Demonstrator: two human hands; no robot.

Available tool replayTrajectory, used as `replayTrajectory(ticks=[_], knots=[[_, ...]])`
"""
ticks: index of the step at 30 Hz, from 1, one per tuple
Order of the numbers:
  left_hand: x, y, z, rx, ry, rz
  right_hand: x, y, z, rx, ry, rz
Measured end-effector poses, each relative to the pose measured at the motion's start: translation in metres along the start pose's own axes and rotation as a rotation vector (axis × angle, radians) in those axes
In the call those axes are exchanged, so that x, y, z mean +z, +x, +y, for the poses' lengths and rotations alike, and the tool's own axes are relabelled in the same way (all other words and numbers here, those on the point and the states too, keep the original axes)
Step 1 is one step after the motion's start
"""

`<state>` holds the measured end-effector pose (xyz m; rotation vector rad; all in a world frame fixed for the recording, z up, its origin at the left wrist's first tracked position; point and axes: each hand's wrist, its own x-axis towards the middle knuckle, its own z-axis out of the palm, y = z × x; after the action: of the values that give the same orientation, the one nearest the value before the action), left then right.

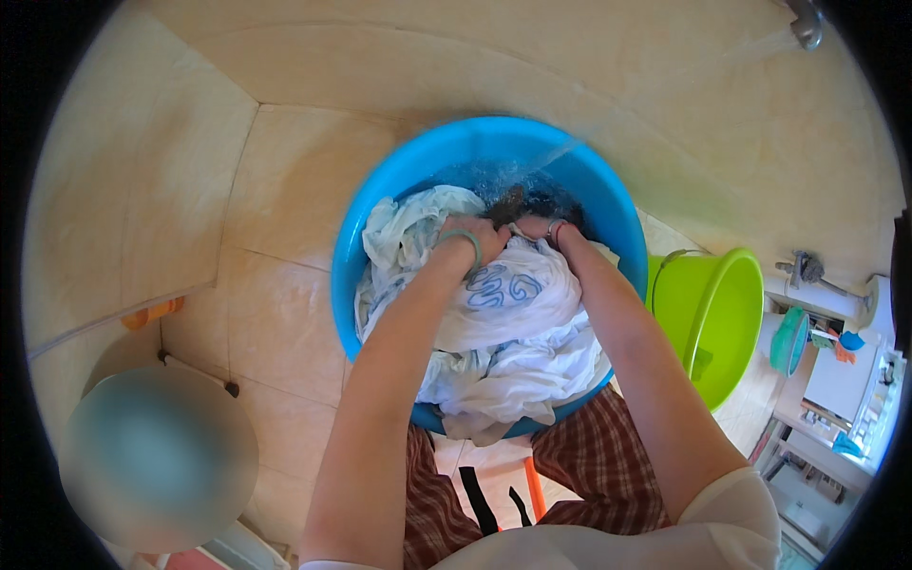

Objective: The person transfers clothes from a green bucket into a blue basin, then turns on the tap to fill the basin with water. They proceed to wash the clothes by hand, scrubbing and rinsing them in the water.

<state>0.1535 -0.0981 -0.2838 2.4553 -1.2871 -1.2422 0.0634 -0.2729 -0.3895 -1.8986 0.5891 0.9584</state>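
A large round blue basin (pixel 356 223) holds a heap of wet white cloth (pixel 513 370), part of it hanging over the near rim. My left hand (pixel 483 239), with a green bangle at the wrist, is closed on a bunched white cloth with blue line markings (pixel 505 288). Close beside it on the right, my right hand (pixel 541 228) is closed on the same cloth at its far edge. Bubbling water (pixel 494 176) lies just beyond both hands, with something dark and brownish in it that I cannot make out.
A metal spout (pixel 807 24) at the upper right sends a thin water stream into the basin. Right of the basin stands a lime-green bucket (pixel 727 328). A blurred round object (pixel 157 461) sits at lower left. Tiled walls (pixel 123 190) enclose the left and far sides.
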Motion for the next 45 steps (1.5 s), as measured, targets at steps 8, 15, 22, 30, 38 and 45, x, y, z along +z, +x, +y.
replayTrajectory(ticks=[8, 15, 22, 30, 38, 45], knots=[[0.014, -0.016, -0.002, -0.019, -0.134, 0.220, 0.000, -0.073, -0.030, -0.200, -0.439, 0.369], [-0.003, -0.015, 0.030, 0.125, -0.811, 0.553, -0.026, -0.167, -0.075, -0.250, 1.157, 0.374], [-0.059, -0.056, 0.096, -0.087, -1.664, 0.204, -0.029, -0.217, -0.109, -0.397, 1.445, 0.216], [-0.058, -0.094, 0.140, -0.124, -1.557, 0.150, -0.041, -0.307, -0.078, -0.483, 1.143, 0.580], [0.019, -0.096, 0.290, -0.046, -1.335, -0.158, -0.057, -0.441, 0.153, 0.230, 0.295, 1.538], [0.043, -0.099, 0.331, -0.085, -1.255, 0.025, 0.004, -0.490, 0.186, 0.916, 0.193, 1.433]])
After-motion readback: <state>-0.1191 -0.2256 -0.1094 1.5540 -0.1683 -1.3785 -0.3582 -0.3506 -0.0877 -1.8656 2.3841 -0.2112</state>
